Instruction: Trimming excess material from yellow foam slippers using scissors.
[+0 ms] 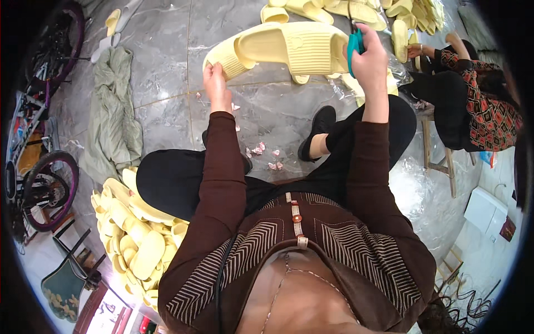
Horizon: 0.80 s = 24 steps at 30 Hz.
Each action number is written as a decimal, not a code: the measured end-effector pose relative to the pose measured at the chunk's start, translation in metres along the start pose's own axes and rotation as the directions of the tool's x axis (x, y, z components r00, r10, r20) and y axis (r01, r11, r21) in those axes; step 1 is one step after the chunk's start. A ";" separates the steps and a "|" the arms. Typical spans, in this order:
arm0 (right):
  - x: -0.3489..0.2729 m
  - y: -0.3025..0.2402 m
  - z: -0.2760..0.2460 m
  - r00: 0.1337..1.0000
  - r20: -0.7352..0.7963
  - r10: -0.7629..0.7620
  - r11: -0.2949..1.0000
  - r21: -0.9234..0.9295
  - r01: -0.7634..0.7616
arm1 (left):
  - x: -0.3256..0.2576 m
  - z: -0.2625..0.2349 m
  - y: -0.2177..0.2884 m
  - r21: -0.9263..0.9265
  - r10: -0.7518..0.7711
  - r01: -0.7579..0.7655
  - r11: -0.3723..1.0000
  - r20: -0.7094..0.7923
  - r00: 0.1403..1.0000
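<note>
My left hand (216, 83) is closed on the left end of a pale yellow slide sandal (222, 60), thumb on its ribbed strap. A second yellow slide sandal (314, 50) lies in line with it to the right; whether the two are joined I cannot tell. My right hand (370, 58) grips scissors (354, 49) by their teal handles, with the dark blades pointing away from me. The scissors are beside the right end of the second sandal; whether that hand also touches the sandal is not clear.
Piles of yellow sandals lie at the far right (361, 14) and near left (144, 250). White-and-red scraps (258, 149) dot the grey floor. A grey-green cloth (114, 111) and bicycle (53, 183) are left. At right, another person's hand (414, 50) is by a sandal, near a wooden stool (439, 164).
</note>
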State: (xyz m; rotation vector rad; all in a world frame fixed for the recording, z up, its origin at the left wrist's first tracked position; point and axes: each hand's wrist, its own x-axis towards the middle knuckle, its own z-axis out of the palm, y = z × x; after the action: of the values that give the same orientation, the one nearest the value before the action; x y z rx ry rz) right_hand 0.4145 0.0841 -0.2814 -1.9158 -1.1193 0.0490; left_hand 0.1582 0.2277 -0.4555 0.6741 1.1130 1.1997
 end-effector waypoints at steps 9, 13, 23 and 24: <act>-0.013 -0.005 -0.012 1.000 -0.028 -0.001 0.980 0.199 0.007 | -0.056 0.044 0.090 0.048 0.310 -0.325 0.945 0.194 0.931; -0.011 -0.004 -0.017 0.997 -0.073 -0.012 0.880 0.473 0.046 | -0.079 0.050 0.104 0.033 0.435 -0.459 0.888 0.265 0.861; -0.022 -0.012 -0.022 0.992 -0.120 -0.049 0.719 0.685 0.118 | -0.096 0.032 0.170 0.756 0.826 -0.654 0.036 0.346 0.445; -0.023 -0.016 -0.019 0.993 -0.097 -0.069 0.707 0.697 0.117 | -0.096 0.027 0.174 0.759 0.830 -0.651 0.033 0.342 0.441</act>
State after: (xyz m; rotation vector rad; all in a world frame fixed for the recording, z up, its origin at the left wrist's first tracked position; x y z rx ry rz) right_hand 0.3983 0.0573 -0.2674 -1.1560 -0.9602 0.3151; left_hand 0.1195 0.1884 -0.2625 2.2199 1.5666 1.5961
